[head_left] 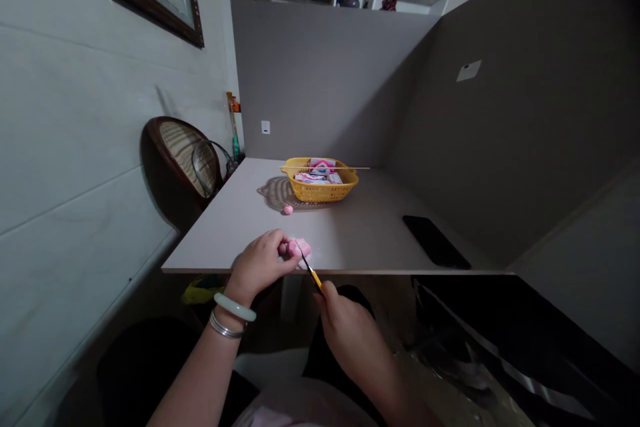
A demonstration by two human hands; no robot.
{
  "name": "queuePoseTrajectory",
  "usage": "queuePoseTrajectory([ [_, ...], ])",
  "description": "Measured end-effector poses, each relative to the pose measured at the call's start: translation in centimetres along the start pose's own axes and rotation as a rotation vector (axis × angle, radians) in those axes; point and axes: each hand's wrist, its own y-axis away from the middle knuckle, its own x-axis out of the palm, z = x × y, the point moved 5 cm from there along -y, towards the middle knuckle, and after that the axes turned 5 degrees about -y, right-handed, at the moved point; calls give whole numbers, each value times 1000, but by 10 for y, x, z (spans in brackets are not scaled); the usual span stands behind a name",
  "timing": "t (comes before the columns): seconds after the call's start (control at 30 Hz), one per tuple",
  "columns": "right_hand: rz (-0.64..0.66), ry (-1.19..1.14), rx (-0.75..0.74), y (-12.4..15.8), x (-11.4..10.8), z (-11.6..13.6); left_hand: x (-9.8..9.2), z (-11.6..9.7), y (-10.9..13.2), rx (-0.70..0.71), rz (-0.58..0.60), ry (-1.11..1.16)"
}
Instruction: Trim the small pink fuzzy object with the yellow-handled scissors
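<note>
Our left hand (257, 260) is clamped on a soft pink lump of clay (301, 249), which sits at the near edge of the bench (360, 240). Our right hand (350, 340) is closed around a thin yellow-handled tool (313, 275), its dark tip at the lump. The clay looks light and pliable, so we'd judge it dents easily; we'd hold it gently by its sides. A small pink ball (288, 209) lies near a yellow basket (320, 195).

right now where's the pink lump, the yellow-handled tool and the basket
pink lump (301, 249), head view, its exposed end
yellow-handled tool (315, 278), head view, the yellow handle
yellow basket (320, 192), head view, its front wall
</note>
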Motion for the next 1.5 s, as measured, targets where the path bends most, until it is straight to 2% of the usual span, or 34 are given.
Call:
queuePoseTrajectory([
  [0.17, 46, 38, 21, 15, -2, -7, -2, -2, 0, 12, -3, 2],
  [0.33, -14, 91, -37, -7, -15, 12, -1, 1, 0, 3, -2, 6],
  [0.43, -23, 73, -40, -14, -14, 15, -1, 1, 0, 12, -2, 21],
  [0.7, 13, 35, 10, 9, -2, -5, -2, -2, 1, -24, 3, 15],
  [1.0, -9, 104, -37, -19, -13, 16, -2, 2, -1, -25, 21, 23],
  [1.27, 40, 17, 37, 12, -1, -9, -2, 0, 0, -12, 9, 41],
  [1.5, -28, 95, -33, -21, -9, 14, -3, 1, -1, -21, 27, 44],
])
